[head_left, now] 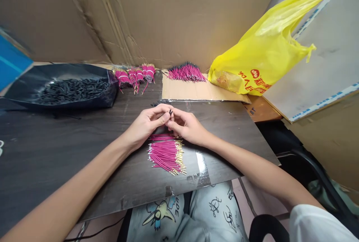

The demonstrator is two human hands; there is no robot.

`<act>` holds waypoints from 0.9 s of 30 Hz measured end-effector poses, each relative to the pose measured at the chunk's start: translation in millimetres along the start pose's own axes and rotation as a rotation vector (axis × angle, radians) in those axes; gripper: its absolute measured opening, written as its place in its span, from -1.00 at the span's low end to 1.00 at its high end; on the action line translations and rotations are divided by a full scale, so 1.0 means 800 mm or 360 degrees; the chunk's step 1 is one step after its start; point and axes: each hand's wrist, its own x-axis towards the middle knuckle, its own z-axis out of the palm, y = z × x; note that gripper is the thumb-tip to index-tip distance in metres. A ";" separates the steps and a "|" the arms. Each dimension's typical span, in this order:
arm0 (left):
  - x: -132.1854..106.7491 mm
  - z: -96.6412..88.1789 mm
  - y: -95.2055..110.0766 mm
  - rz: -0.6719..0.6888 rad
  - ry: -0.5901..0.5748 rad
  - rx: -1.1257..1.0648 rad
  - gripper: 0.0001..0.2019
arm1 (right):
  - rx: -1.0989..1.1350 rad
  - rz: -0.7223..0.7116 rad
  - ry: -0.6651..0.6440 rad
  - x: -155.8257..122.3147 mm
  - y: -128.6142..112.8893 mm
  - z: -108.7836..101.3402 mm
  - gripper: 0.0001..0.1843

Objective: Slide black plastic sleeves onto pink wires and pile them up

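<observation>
We are holding both hands together just beyond the pink wire pile (164, 155); our left hand (147, 120) is pinching the small black pieces (170, 112) between thumb and fingers, while our right hand (190, 126) is closing in at the same spot, though we cannot tell whether it is gripping; we are judging these pieces to be light, slightly soft and easily dropped, so we are favouring a fingertip hold along their sides; the wires are looking thin and flexible, best taken mid-length, away from their metal ends. Beyond the pile, our fingers are partly hiding a small black heap (161, 103); further beyond it, a cardboard sheet (193, 91) is carrying black-ended wires (187, 72); to its far left, tied bundles (136, 75) and a black tray (113, 91) are sitting on the surface (230, 116); to its far right, a yellow bag (260, 51) is leaning over the sheet's edge.
</observation>
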 end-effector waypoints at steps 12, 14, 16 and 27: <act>0.000 0.001 0.001 -0.0171 0.0208 -0.0325 -0.67 | -0.0065 0.0039 0.0054 0.002 -0.011 -0.006 -0.67; 0.000 -0.001 0.001 -0.0178 0.0230 -0.0299 -0.66 | -0.0068 0.0057 0.0060 0.003 -0.012 -0.012 -0.69; 0.000 -0.004 0.003 -0.0171 0.0222 -0.0242 -0.68 | -0.0074 0.0076 0.0094 0.005 -0.010 -0.018 -0.69; -0.004 -0.016 -0.008 0.0339 0.0343 0.1154 -0.81 | -0.0694 0.0265 0.0365 0.030 0.017 -0.075 -0.62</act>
